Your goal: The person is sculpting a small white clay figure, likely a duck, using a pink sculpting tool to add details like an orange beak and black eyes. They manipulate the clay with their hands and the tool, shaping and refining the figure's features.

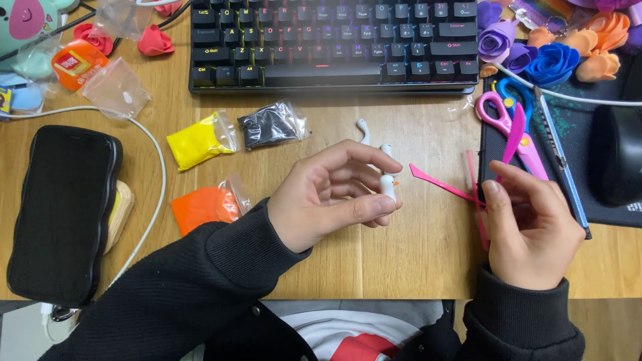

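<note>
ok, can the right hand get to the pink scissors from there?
Probably yes: the right hand sits just below the pink scissors, nothing between them, though its fingers already hold a thin pink tool.

Both arms come in from the lower edge in black sleeves and meet over the wooden desk (414,261), just below the black keyboard (334,43). The left hand (328,197) lies below the keyboard's middle, palm turned up and inward, fingers curled, thumb and fingertips pinched together. The right hand (531,227) sits below the keyboard's right end, back to the camera, fingers bent in a pinch toward the left hand.
</note>
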